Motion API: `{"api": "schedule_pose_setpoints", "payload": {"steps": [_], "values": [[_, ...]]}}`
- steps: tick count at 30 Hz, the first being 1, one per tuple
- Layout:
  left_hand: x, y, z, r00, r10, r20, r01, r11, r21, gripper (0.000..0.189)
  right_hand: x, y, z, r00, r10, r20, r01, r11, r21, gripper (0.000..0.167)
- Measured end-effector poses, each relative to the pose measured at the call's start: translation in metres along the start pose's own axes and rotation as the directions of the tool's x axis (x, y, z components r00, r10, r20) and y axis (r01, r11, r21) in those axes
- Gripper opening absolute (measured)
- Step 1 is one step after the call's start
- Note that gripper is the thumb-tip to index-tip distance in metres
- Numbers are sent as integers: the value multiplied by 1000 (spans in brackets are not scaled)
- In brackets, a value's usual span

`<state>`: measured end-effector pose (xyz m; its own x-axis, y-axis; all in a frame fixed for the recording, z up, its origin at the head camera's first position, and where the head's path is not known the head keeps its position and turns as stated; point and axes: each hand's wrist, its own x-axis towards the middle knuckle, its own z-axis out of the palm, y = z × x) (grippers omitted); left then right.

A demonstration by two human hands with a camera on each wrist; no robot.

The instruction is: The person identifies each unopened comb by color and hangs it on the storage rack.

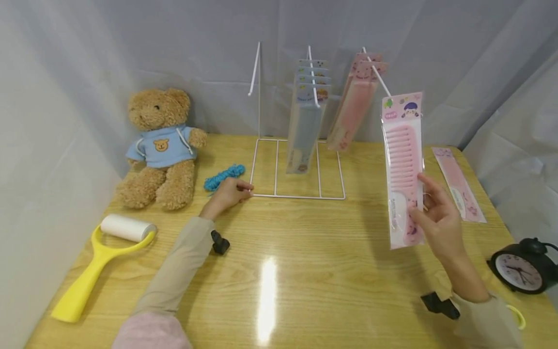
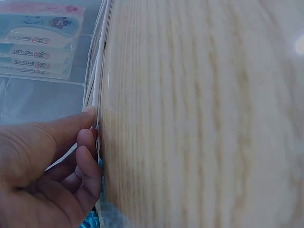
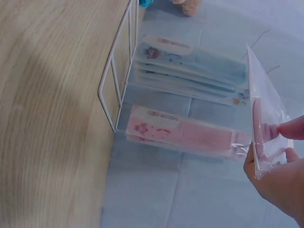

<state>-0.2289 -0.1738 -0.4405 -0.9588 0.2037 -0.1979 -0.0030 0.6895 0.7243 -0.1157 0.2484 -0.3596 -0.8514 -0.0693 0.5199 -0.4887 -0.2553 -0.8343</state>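
In the head view my right hand [image 1: 440, 223] pinches a packaged pink comb [image 1: 403, 160] by its lower edge, thumb in front. The comb's top meets the tip of the right prong of the white wire rack [image 1: 301, 197]; whether the prong passes through the package cannot be told. My left hand [image 1: 230, 196] pinches the rack's front left corner, and in the left wrist view the thumb presses the wire [image 2: 92, 107]. Packaged pink combs [image 1: 355, 106] hang on the right prong. Several packaged blue combs [image 1: 305, 131] hang on the middle prong, while the left prong is bare.
Another packaged pink comb [image 1: 459, 186] lies at the right, behind a black alarm clock [image 1: 520, 269]. A teddy bear [image 1: 163, 150], a blue cord bundle [image 1: 224, 177] and a yellow-handled roller [image 1: 96, 261] are on the left. A grey curtain [image 1: 209, 58] stands behind.
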Motion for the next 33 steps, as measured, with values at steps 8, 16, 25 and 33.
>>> {"api": "schedule_pose_setpoints", "payload": {"steps": [8,16,25,33], "values": [[0,0,-1,1000,1,-1,-1,1000,-6,29,3,7,2,1000,-3,-13,2,998,-68,64],[0,0,-1,1000,4,-1,-4,1000,-21,28,13,21,6,997,25,-67,-34,990,-137,62],[0,0,-1,1000,5,2,-5,1000,-24,29,34,48,11,983,38,-182,-85,963,-255,59],[0,-2,0,1000,12,-7,-12,1000,-12,28,64,70,17,956,103,-276,-191,930,-313,59]]}}
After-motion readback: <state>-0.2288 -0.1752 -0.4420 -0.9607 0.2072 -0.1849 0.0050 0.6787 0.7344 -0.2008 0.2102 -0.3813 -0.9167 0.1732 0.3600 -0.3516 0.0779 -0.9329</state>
